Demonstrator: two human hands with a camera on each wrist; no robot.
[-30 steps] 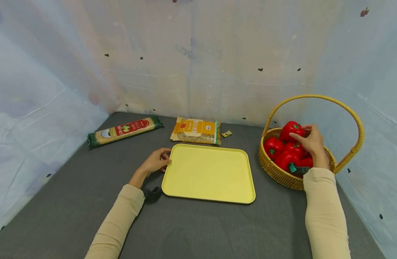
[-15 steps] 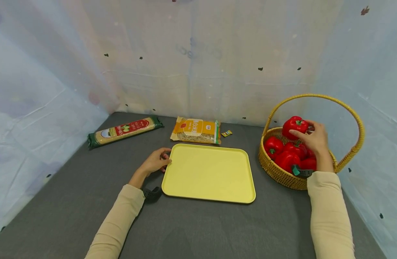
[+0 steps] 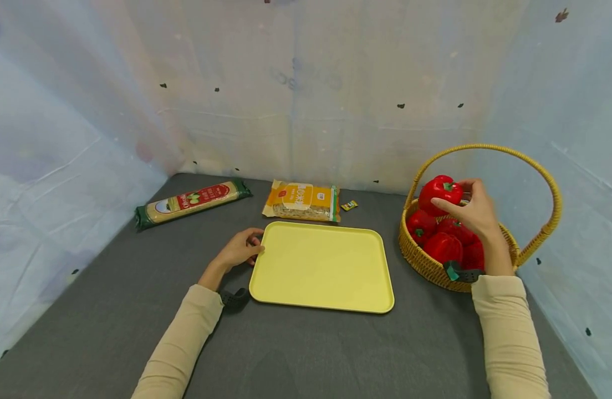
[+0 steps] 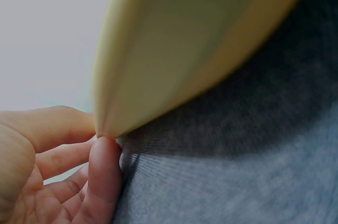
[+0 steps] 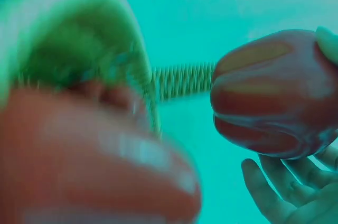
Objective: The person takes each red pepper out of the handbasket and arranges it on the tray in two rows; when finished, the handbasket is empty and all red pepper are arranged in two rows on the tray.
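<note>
My right hand [image 3: 473, 210] grips a red bell pepper [image 3: 439, 192] and holds it above the wicker basket [image 3: 426, 265], under the handle's arch. In the right wrist view the same pepper [image 5: 269, 94] sits against my fingertips [image 5: 277, 192], with another pepper blurred close to the lens. Several more red peppers [image 3: 443, 246] lie in the basket. My left hand [image 3: 241, 248] rests at the left edge of the yellow tray [image 3: 323, 266]. In the left wrist view its fingers [image 4: 103, 174] pinch the tray's rim [image 4: 158, 76].
A long green and red pasta packet [image 3: 192, 201] lies at the back left. An orange grain bag [image 3: 302, 201] and a small sachet [image 3: 349, 206] lie behind the tray. Pale sheeted walls close in the grey table [image 3: 306, 354] on three sides.
My right hand has lifted the red pepper up out of the basket and shifted it left. The left hand has stayed at the tray's edge.
</note>
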